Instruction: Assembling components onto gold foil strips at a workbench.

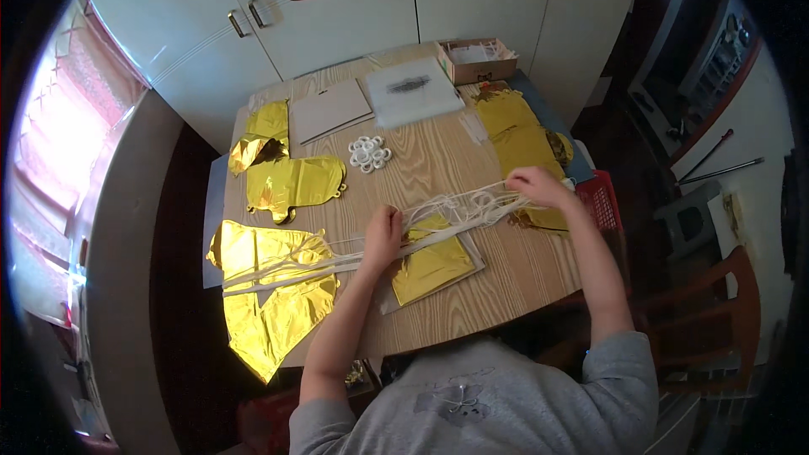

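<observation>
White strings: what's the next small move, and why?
I'd probably ease the right hand outward a little while the left hand stays put: between the hands the white strings loop and cross, whereas over the gold foil piece at left they run fairly straight.

No lettering or numbers can be read.

Left hand (384, 238): fingertips hidden; white cords (482, 217) partly cover folded gold foil (434, 272). Contents of box (480, 73) indistinct.
</observation>
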The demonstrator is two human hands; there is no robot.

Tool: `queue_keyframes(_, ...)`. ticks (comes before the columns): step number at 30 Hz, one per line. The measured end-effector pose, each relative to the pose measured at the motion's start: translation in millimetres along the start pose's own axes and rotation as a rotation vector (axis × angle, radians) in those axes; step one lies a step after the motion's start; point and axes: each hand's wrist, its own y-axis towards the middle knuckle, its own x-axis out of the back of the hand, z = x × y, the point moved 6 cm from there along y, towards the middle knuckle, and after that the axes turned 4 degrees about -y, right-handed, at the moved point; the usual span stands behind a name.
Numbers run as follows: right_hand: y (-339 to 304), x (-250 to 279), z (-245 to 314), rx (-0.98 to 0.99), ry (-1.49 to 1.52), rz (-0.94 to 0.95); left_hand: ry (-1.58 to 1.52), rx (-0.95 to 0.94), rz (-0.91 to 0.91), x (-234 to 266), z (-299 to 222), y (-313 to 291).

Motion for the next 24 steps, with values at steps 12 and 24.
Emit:
queue_keyframes(12,-58.2,87.8,-86.0,-0.248,-0.209,-0.129,-0.009,0.014,0.004,-2.0,-0.5,-0.3)
queue_keyframes(24,-4.1,16.7,125.6,0.31,-0.094,0.007,0.145,-0.201,0.166,32.7,-86.0,21.0)
